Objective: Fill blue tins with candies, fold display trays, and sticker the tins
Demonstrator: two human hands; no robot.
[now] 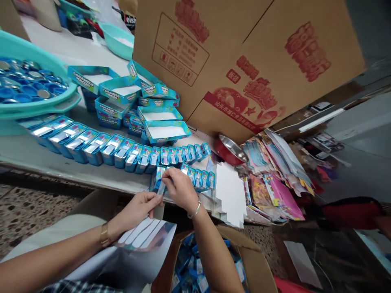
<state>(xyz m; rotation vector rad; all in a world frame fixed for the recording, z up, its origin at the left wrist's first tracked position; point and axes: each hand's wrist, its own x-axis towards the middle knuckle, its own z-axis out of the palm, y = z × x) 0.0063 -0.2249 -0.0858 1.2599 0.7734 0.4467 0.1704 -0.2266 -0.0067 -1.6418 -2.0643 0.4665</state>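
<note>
A narrow pale sticker strip point(161, 189) is stretched between my hands. My left hand point(143, 206) is closed in a pinch at the strip's lower end. At the upper end, my right hand point(181, 188) also pinches it, just over the front row of tins. A small blue tin point(158, 176) stands beside my right fingertips, partly covered by them. Below my left hand, a sheet of stickers point(149, 235) with several pale strips lies over my lap. A long curved row of blue tins point(113, 149), with silvery strips on them, runs along the table edge.
Blue display trays point(166, 131) are stacked behind the tins. A turquoise basin point(71, 90) of round lids stands left, and a large carton point(226, 53) behind. White sheets point(229, 191) and a red bowl point(229, 149) lie right. Below, an open box point(255, 260) holds blue tins.
</note>
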